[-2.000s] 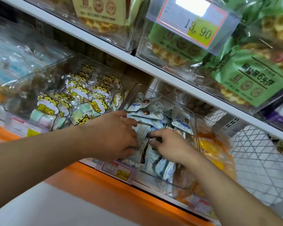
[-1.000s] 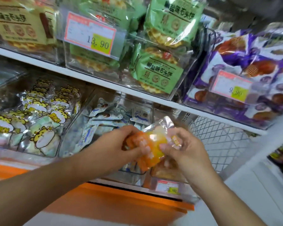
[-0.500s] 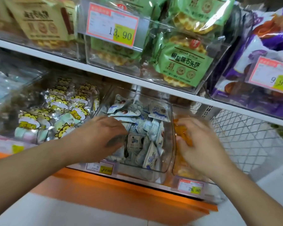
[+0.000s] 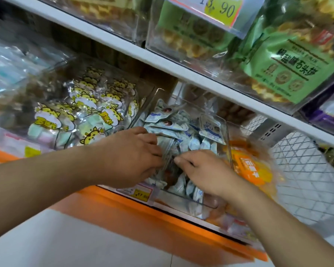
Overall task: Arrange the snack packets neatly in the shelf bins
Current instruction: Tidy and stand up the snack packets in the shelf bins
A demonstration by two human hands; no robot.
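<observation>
Both hands inside clear bin [image 4: 223, 130] of small white-blue snack packets [image 4: 183, 143]. Left hand [image 4: 131, 157] fingers curled, pinching packets at centre. Right hand [image 4: 202, 170] fingers curled into pile; grip on packet cannot tell. Orange packets [image 4: 252, 168] just right of right hand. Yellow cartoon-cat packets [image 4: 89, 114] left of left hand.

White shelf [image 4: 181, 74]: clear bins [image 4: 223, 162] of snack packets [image 4: 183, 139] side by side.

Both hands reach into the middle bin [image 4: 210, 204] holding small packets [image 4: 183, 130]. A bin of cartoon packets [image 4: 85, 114] sits left; a pouch bin [image 4: 253, 170] right. Waffle bags [image 4: 289, 72] fill the shelf above.
</observation>
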